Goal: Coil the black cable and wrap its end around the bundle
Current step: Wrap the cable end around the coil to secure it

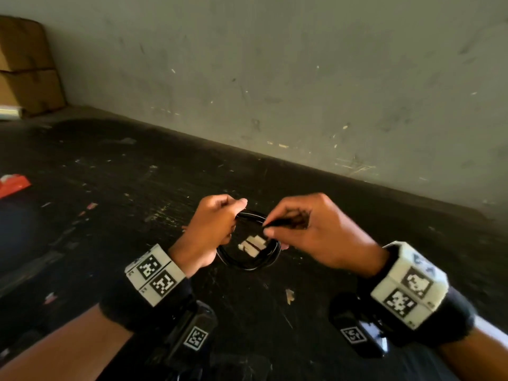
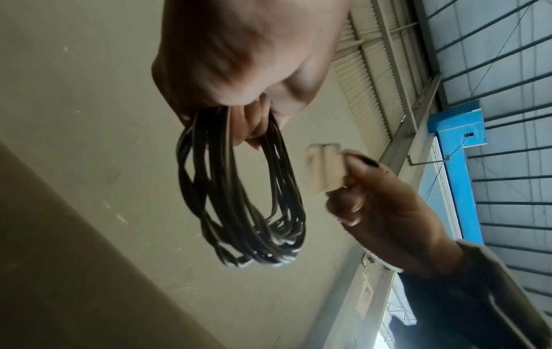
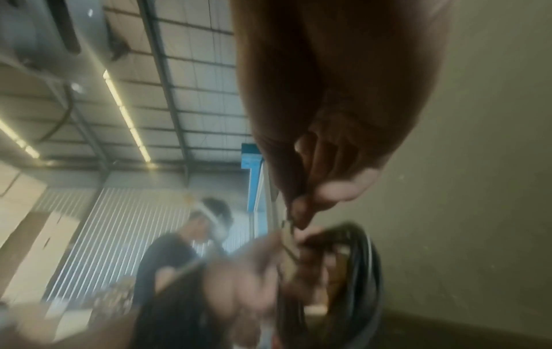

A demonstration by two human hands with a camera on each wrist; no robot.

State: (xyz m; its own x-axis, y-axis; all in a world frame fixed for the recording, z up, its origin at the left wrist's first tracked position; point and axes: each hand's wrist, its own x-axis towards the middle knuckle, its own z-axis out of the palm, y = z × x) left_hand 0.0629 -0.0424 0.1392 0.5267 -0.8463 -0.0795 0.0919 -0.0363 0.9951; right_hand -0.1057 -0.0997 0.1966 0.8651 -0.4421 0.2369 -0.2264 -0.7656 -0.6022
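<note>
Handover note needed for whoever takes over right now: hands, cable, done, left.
Left hand: grips the top of the coiled black cable, held above the dark table; loops hang from the fist in the left wrist view.
Right hand: pinches the cable's free end beside the coil; the left wrist view shows a pale connector at its fingertips.
Done: cable is coiled into several loops.
Left: no wrap around the bundle shows yet. Probably next, pass the end around the loops near the left grip, then secure it.
</note>
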